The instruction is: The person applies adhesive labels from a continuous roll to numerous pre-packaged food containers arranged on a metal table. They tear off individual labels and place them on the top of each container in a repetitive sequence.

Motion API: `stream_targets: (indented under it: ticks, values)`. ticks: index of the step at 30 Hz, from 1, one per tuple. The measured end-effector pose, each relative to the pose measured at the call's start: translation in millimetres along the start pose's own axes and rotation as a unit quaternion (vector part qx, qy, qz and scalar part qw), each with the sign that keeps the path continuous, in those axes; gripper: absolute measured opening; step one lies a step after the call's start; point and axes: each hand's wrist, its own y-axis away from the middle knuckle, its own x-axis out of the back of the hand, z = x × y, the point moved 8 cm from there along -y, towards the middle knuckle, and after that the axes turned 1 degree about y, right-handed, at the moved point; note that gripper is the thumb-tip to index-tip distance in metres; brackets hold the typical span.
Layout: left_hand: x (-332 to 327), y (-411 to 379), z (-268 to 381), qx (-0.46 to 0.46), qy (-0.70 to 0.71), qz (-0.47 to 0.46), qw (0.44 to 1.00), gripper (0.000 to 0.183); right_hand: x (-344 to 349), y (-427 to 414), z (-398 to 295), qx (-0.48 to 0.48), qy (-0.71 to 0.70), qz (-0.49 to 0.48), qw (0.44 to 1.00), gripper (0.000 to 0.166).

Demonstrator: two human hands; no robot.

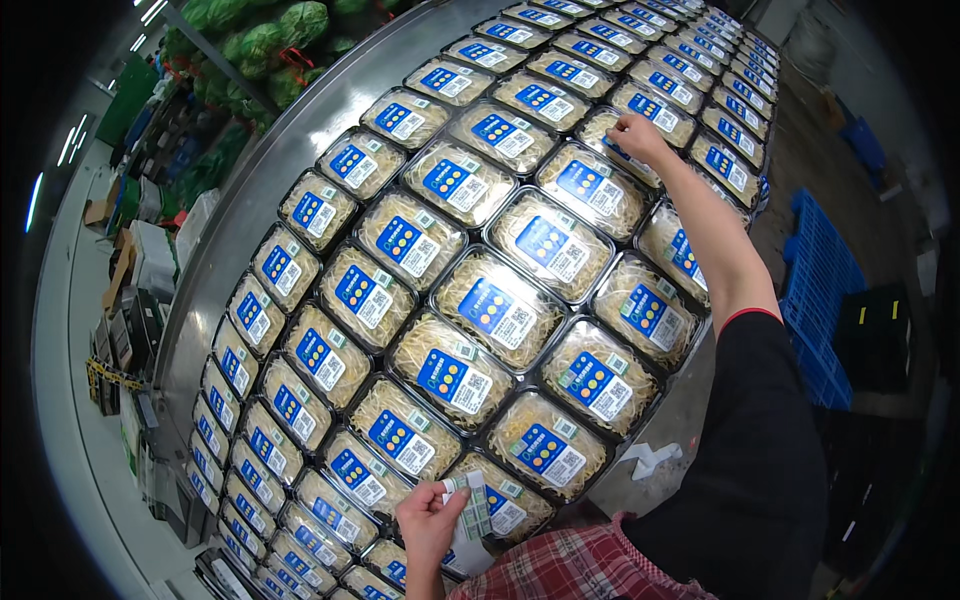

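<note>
My left hand (429, 523) pinches a strip of small green-and-white stickers (474, 514) between thumb and fingers, low in the view. It hangs over a clear-lidded black tray of bean sprouts (506, 491). My right hand (636, 138) reaches far forward, fingers curled together just above or on another bean sprout tray (600, 127); whether a sticker is between the fingertips is hidden. Each tray bears a blue-and-white printed label. Many nearer trays, such as one bean sprout pack (450, 373), also carry a small green-and-white sticker near the label.
Packed trays stand in close rows on a steel table (225, 217). Heads of cabbage (262, 45) in bags lie beyond its far-left edge. To the right are a blue plastic pallet (821, 292) and a dark crate (874, 337). Crumpled white paper (651, 459) lies on the floor.
</note>
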Motion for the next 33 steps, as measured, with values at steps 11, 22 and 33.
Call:
stream_targets:
  ticks: [11, 22, 33]
  values:
    - [2.3, -10.6, -7.0, -0.018, 0.006, -0.015, 1.000, 0.009, -1.4, 12.3, -55.1, -0.021, 0.130, -0.018, 0.991, 0.040]
    - [5.8, -3.7, -8.2, -0.008, 0.045, -0.022, 0.999, 0.010, -60.2, 47.3, -88.9, 0.042, -0.091, -0.107, 0.989, 0.029]
    - [17.6, 7.7, 2.2, -0.047, 0.034, -0.002, 0.998, 0.009, -31.9, 71.3, -134.8, 0.059, 0.082, -0.099, 0.990, 0.059]
